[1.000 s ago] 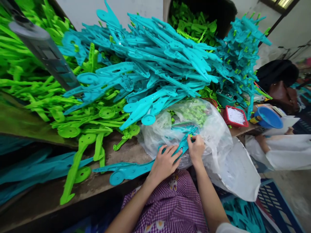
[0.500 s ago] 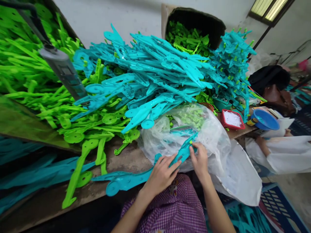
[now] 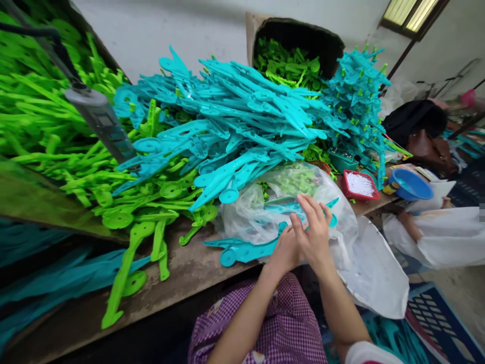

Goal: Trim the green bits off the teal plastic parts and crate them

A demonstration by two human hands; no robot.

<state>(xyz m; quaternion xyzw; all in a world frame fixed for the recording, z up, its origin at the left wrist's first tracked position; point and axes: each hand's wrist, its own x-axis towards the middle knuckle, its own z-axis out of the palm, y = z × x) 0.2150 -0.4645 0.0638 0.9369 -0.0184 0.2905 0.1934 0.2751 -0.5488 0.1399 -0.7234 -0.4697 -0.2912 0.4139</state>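
A long teal plastic part (image 3: pixel 242 250) with a round disc at its left end lies across the bench edge and onto a clear plastic bag (image 3: pixel 261 212). My left hand (image 3: pixel 282 253) is closed on its middle, partly hidden behind my right hand. My right hand (image 3: pixel 314 230) sits over the part's right end with its fingers stretched out and apart; teal tips (image 3: pixel 333 220) show just past them. Both hands touch each other above my purple checked clothing (image 3: pixel 273 323).
A big heap of teal parts (image 3: pixel 242 111) and green parts (image 3: pixel 76 151) covers the wooden bench (image 3: pixel 189 263). A grey cylindrical tool (image 3: pixel 100 121) hangs at left. A red tray (image 3: pixel 359 184), blue bowl (image 3: pixel 411 183) and another person's arm (image 3: pixel 409 225) are at right.
The teal part has shifted right and up onto the bag. My left hand slid right under my right hand, whose fingers went from pinching the part's end to stretched out.
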